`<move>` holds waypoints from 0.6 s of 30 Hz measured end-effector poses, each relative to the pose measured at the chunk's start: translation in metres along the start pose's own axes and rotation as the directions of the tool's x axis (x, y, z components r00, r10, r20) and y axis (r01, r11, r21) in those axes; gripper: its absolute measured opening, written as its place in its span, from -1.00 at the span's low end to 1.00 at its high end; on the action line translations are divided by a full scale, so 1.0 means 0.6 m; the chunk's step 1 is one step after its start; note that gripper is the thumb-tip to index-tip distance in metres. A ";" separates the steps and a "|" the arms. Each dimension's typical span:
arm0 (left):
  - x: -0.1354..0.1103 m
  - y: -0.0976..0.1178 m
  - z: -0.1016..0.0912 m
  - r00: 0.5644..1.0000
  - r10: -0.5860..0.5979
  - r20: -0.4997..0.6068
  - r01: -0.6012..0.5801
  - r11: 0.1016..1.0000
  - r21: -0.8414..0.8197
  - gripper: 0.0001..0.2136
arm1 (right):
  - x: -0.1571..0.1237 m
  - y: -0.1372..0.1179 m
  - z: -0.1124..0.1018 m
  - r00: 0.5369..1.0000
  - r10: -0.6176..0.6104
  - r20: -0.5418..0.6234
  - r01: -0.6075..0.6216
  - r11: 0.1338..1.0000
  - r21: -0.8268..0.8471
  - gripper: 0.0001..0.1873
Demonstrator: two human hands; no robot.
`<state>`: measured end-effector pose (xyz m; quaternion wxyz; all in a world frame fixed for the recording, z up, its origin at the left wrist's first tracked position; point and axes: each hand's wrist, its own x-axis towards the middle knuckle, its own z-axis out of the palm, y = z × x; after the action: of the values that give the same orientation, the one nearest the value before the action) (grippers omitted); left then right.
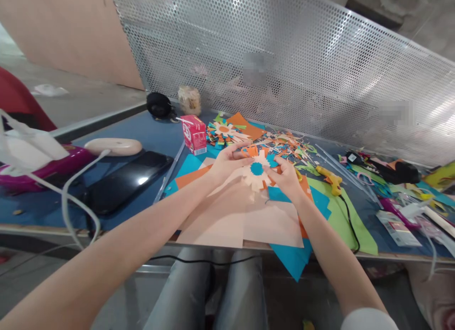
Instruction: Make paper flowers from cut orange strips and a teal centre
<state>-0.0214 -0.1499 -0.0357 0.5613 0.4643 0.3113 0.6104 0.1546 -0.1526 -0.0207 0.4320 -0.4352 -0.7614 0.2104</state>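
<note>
Above the table's front middle, a paper flower (251, 180) with pale cut petals and a toothed blue centre faces up between my hands. Orange and blue paper parts show around its far and right edges. My left hand (227, 163) grips the flower's left side, fingers reaching behind its far edge. On the right side, my right hand (287, 179) pinches the rim near a blue petal; its fingertips are partly hidden. Below lie pale paper sheets (216, 222), with blue sheets (293, 260) and orange ones sticking out underneath.
A pink drink carton (194, 135), paper scraps (284, 147) and another paper flower (224, 129) lie beyond. A yellow glue gun (330, 179) rests on green paper (351, 223) at right. A dark phone (130, 182) and tissue box (46, 166) are at left; a perforated metal panel (220, 41) stands behind.
</note>
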 end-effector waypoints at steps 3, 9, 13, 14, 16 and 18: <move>0.002 -0.001 -0.002 0.999 -0.031 -0.023 0.031 1.000 0.001 -0.47 | -0.001 0.004 0.002 1.000 0.012 0.019 -0.012 0.999 0.036 -0.70; 0.002 0.001 -0.001 0.997 -0.063 -0.048 0.061 0.997 -0.047 -0.49 | -0.001 0.000 0.003 0.999 0.006 0.034 -0.008 0.999 0.044 -0.68; 0.001 0.001 0.001 0.996 -0.056 -0.068 0.053 0.997 -0.049 -0.49 | -0.001 -0.001 0.004 1.000 0.016 0.025 -0.017 0.998 0.064 -0.68; 0.002 0.002 0.001 0.996 -0.053 -0.075 0.049 0.998 -0.050 -0.48 | -0.001 0.001 0.005 0.999 0.023 0.023 -0.025 0.997 0.080 -0.68; 0.003 0.003 0.000 0.995 -0.038 -0.097 0.033 0.998 -0.053 -0.48 | 0.000 0.006 0.005 0.998 0.063 0.013 -0.064 0.990 0.128 -0.68; 0.006 0.005 -0.003 0.988 -0.012 -0.151 0.005 0.999 -0.047 -0.51 | 0.002 0.014 0.005 0.992 0.120 -0.025 -0.111 0.970 0.216 -0.69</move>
<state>-0.0242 -0.1469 -0.0329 0.5493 0.4022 0.3407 0.6484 0.1554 -0.1469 -0.0275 0.4778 -0.4338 -0.6993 0.3076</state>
